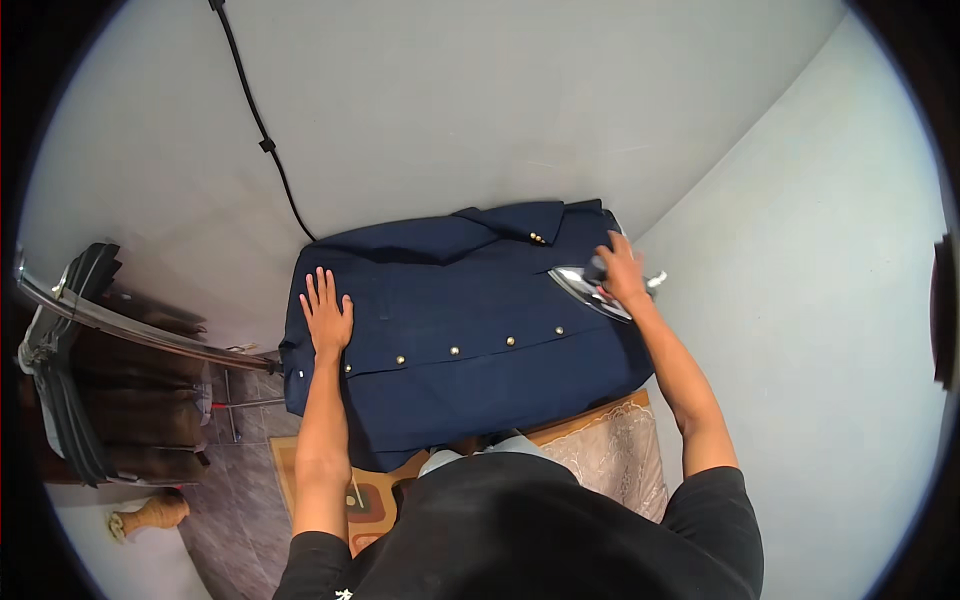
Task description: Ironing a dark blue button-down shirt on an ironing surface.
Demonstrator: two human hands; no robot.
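Observation:
A dark navy jacket [460, 310] with a row of gold buttons lies spread out in front of me, one sleeve stretched along its far side with small gold cuff buttons. My left hand [326, 315] rests flat on the cloth at the left end, fingers spread. At the right end, my right hand [622, 268] is wrapped round the handle of a clothes iron [577, 284]. The iron's pointed tip faces left and its shiny plate edge lies against the jacket, below the cuff. The surface under the jacket is hidden by it.
Dark clothes [130, 400] hang on a curved metal rail [150, 335] at the left. A woven vase-like object [150, 517] is at the lower left. Walls stand behind and to the right; a black cable [250, 100] runs down the far wall. A patterned rug [372, 500] lies below.

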